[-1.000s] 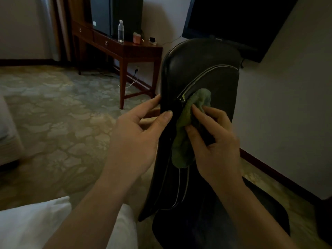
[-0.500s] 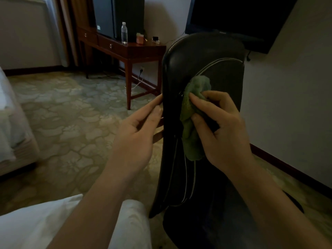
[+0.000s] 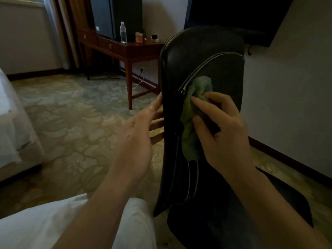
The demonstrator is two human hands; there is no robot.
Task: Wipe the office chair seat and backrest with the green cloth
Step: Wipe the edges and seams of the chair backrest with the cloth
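Nearest, below and left of the backrest (image 3: pixel 203 56), a piece of white fabric (image 3: pixel 45 227) fills the corner of the view. The dark seat (image 3: pixel 224 225) lies just under the backrest, at its foot. The left hand (image 3: pixel 136 141) is at the left edge of the backrest with its fingers straight; the fingertips touch this edge and hold nothing. The right hand (image 3: pixel 224 133) is on the front of the backrest, its fingers curled around the green cloth (image 3: pixel 190 133) and pressing it to the dark surface, beside the pale piping line. The cloth hangs bunched below the fingers, about the middle of the backrest. Behind the backrest to the left stands a wooden desk (image 3: pixel 140 51) with a water bottle (image 3: pixel 123 33) on it. Above and behind the backrest, a dark screen (image 3: pixel 233 13) is on the wall
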